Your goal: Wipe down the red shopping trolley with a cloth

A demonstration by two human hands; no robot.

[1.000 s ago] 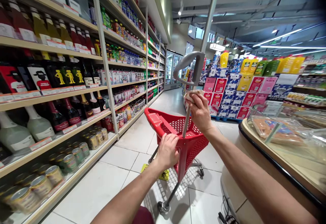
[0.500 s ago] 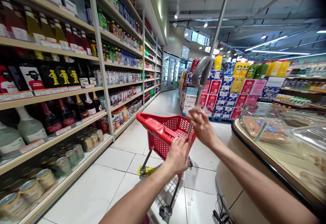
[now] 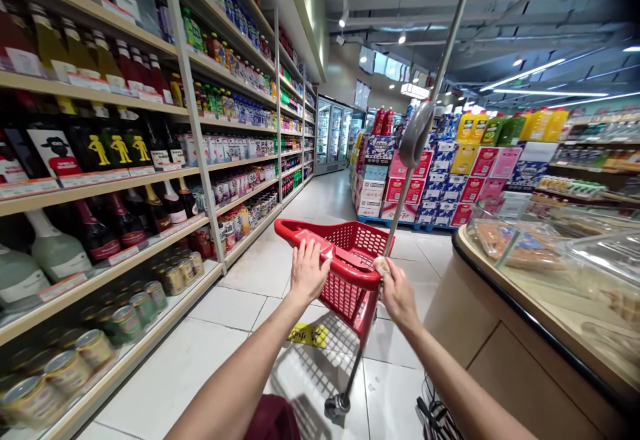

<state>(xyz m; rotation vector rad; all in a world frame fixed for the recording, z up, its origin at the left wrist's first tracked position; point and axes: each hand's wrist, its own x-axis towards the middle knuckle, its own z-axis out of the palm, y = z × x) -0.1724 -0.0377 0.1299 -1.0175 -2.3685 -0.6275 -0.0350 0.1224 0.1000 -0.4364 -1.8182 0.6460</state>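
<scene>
A red plastic shopping cart [image 3: 345, 295] with a perforated basket stands in front of me at an angle. My left hand [image 3: 309, 272] lies on its red handle [image 3: 333, 253], fingers stretched over the top. At the handle's right corner my right hand [image 3: 399, 293] is closed on a small whitish crumpled cloth [image 3: 382, 267], pressed against the red plastic. A thin metal pole [image 3: 400, 203] rises slanting from beside that corner, with a grey loop [image 3: 416, 137] on it. The pole's lower end is hidden behind the handle.
Shelves of bottles and cans [image 3: 125, 180] line the left side. To the right stands a curved counter [image 3: 480, 293] with a glass top, dark cables [image 3: 435, 410] on the floor beside it. Stacked drink boxes [image 3: 415, 183] stand ahead, before glass-door fridges [image 3: 334, 135].
My left hand has moved left along the handle. My right hand has come down from the pole to the handle's right corner with the cloth. The cart sits turned slightly differently.
</scene>
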